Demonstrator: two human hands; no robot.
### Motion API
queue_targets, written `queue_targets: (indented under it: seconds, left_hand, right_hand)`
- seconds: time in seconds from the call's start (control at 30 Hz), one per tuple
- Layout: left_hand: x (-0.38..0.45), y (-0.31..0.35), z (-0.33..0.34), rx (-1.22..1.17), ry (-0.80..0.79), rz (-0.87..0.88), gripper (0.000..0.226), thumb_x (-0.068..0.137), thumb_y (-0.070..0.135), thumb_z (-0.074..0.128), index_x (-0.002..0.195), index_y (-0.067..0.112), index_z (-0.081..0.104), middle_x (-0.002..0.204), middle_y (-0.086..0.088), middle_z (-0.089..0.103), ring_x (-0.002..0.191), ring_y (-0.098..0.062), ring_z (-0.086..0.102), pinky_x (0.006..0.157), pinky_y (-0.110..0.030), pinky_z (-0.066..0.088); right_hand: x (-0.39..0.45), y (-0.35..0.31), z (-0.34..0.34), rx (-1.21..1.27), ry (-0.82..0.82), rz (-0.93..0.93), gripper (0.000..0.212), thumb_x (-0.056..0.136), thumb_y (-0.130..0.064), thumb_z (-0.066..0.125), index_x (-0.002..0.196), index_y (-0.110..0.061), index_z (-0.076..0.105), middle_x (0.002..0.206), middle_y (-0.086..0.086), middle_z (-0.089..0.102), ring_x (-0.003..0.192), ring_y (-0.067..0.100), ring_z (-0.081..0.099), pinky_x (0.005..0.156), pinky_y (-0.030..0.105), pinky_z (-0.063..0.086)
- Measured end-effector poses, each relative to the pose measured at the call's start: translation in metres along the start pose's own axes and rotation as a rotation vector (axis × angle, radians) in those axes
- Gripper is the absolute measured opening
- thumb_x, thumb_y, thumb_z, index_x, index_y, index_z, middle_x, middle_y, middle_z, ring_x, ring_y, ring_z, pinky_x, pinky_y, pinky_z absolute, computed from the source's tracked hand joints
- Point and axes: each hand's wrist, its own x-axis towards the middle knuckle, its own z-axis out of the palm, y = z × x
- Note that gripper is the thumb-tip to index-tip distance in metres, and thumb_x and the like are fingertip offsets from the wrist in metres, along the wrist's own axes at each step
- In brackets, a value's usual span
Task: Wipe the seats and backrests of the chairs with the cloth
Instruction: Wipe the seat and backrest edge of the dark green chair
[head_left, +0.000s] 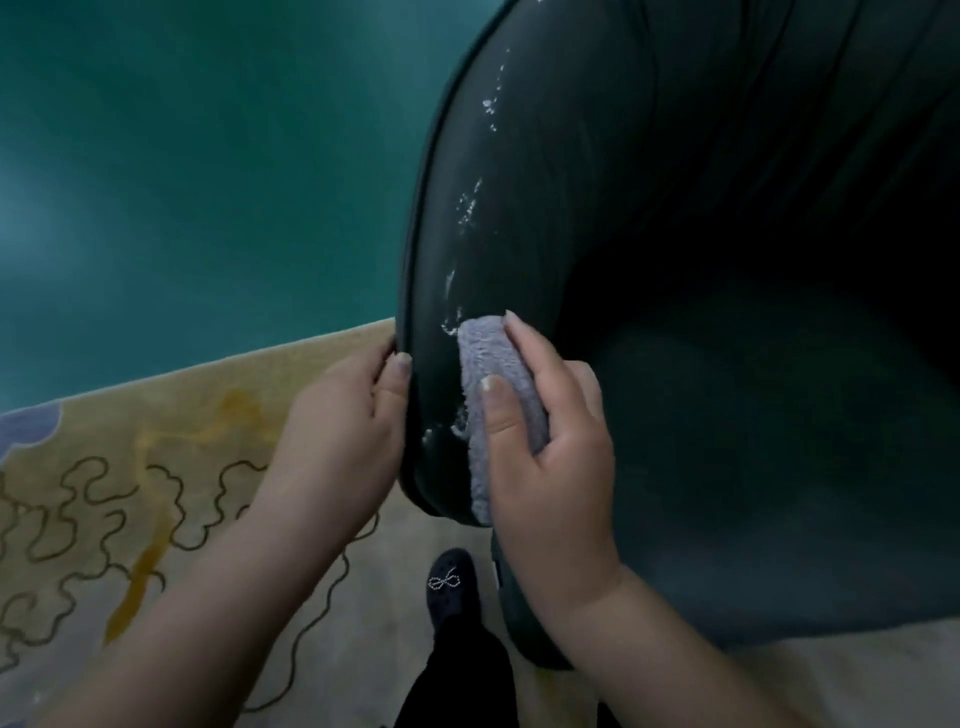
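1. Right hand (545, 441) grips the folded grey cloth (498, 410), thumb across its top and fingers wrapped round its far side, pressing it onto the dark chair (675, 260).
2. Cloth lies on the chair's rounded side wall, just inside the rim; white wet streaks (470, 202) run along the wall beyond the right hand's fingertips.
3. Left hand (343, 431) clasps the chair's outer rim beside the cloth, thumb curled over the edge.
4. Seat hollow opens to the right of the right hand.
5. Patterned rug (130, 493) lies below the left hand, teal floor (208, 182) beyond; a dark shoe (451, 584) sits between the forearms.
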Motion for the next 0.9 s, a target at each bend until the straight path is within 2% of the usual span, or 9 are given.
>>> queue_targets:
  seconds: [0.1, 0.2, 0.23, 0.33, 0.43, 0.5, 0.57, 0.7, 0.9]
  left_hand:
    - [0.006, -0.008, -0.007, -0.006, -0.074, 0.041, 0.031, 0.101, 0.032, 0.039, 0.124, 0.029, 0.060, 0.099, 0.015, 0.063, 0.088, -0.008, 0.058, 0.068, -0.023, 0.042]
    - [0.012, -0.013, -0.009, -0.002, -0.103, 0.036, 0.030, 0.100, 0.022, 0.047, 0.126, 0.025, 0.060, 0.099, 0.017, 0.064, 0.087, -0.002, 0.058, 0.073, -0.007, 0.043]
    - [0.014, -0.015, -0.008, -0.009, -0.106, 0.021, 0.035, 0.100, 0.021, 0.046, 0.133, 0.023, 0.057, 0.105, 0.015, 0.063, 0.092, -0.004, 0.058, 0.079, -0.009, 0.045]
    - [0.016, -0.019, -0.006, -0.104, -0.121, -0.005, 0.037, 0.103, 0.024, 0.040, 0.138, 0.025, 0.054, 0.121, 0.001, 0.067, 0.103, -0.013, 0.063, 0.088, -0.037, 0.055]
    - [0.015, -0.020, -0.002, -0.100, -0.083, 0.019, 0.038, 0.103, 0.025, 0.038, 0.137, 0.023, 0.054, 0.120, 0.004, 0.067, 0.109, -0.017, 0.061, 0.093, -0.040, 0.052]
    - [0.015, -0.020, 0.000, -0.102, -0.046, 0.047, 0.035, 0.103, 0.026, 0.038, 0.131, 0.026, 0.058, 0.101, 0.018, 0.065, 0.097, -0.012, 0.062, 0.083, -0.033, 0.052]
    - [0.015, -0.020, 0.000, -0.106, -0.065, 0.061, 0.033, 0.102, 0.028, 0.036, 0.123, 0.032, 0.061, 0.093, 0.022, 0.064, 0.088, -0.009, 0.063, 0.075, -0.032, 0.053]
    - [0.014, -0.018, 0.001, -0.118, -0.086, 0.047, 0.038, 0.101, 0.034, 0.031, 0.124, 0.035, 0.060, 0.096, 0.016, 0.068, 0.088, -0.008, 0.063, 0.077, -0.039, 0.057]
    - [0.011, -0.013, 0.001, -0.143, -0.097, 0.021, 0.038, 0.102, 0.037, 0.030, 0.125, 0.032, 0.060, 0.104, 0.011, 0.066, 0.098, -0.013, 0.061, 0.084, -0.043, 0.055]
  right_hand:
    - [-0.016, -0.010, 0.028, -0.076, 0.072, -0.110, 0.046, 0.096, -0.037, 0.047, 0.138, -0.018, 0.049, 0.103, -0.002, 0.045, 0.094, 0.009, 0.055, 0.086, 0.019, 0.048]
    - [-0.025, -0.004, 0.044, -0.258, 0.083, -0.211, 0.046, 0.095, -0.035, 0.052, 0.136, -0.015, 0.051, 0.096, 0.004, 0.048, 0.086, 0.019, 0.052, 0.082, 0.026, 0.046]
    - [-0.026, 0.000, 0.046, -0.314, 0.097, -0.239, 0.044, 0.093, -0.032, 0.054, 0.134, -0.015, 0.052, 0.093, 0.007, 0.051, 0.084, 0.021, 0.052, 0.080, 0.027, 0.046]
    - [-0.025, 0.014, 0.047, -0.383, 0.158, -0.341, 0.040, 0.090, -0.026, 0.060, 0.127, -0.011, 0.056, 0.086, 0.011, 0.054, 0.077, 0.024, 0.050, 0.077, 0.027, 0.044]
    - [-0.023, 0.024, 0.049, -0.369, 0.204, -0.383, 0.037, 0.091, -0.024, 0.059, 0.127, -0.013, 0.055, 0.086, 0.011, 0.053, 0.078, 0.023, 0.049, 0.078, 0.026, 0.043]
    - [-0.024, 0.028, 0.048, -0.329, 0.224, -0.364, 0.036, 0.093, -0.025, 0.057, 0.127, -0.013, 0.056, 0.089, 0.009, 0.051, 0.079, 0.022, 0.050, 0.077, 0.026, 0.045]
    - [-0.023, 0.034, 0.045, -0.285, 0.246, -0.307, 0.037, 0.094, -0.027, 0.054, 0.129, -0.014, 0.055, 0.093, 0.003, 0.048, 0.080, 0.021, 0.052, 0.077, 0.025, 0.047]
    - [-0.019, 0.047, 0.034, -0.123, 0.297, -0.106, 0.039, 0.094, -0.028, 0.051, 0.132, -0.017, 0.051, 0.096, -0.009, 0.045, 0.085, 0.001, 0.051, 0.084, 0.007, 0.039]
    - [-0.006, 0.053, 0.022, -0.102, 0.321, 0.101, 0.036, 0.095, -0.026, 0.054, 0.130, -0.032, 0.052, 0.101, -0.006, 0.049, 0.095, -0.009, 0.052, 0.086, 0.001, 0.036]
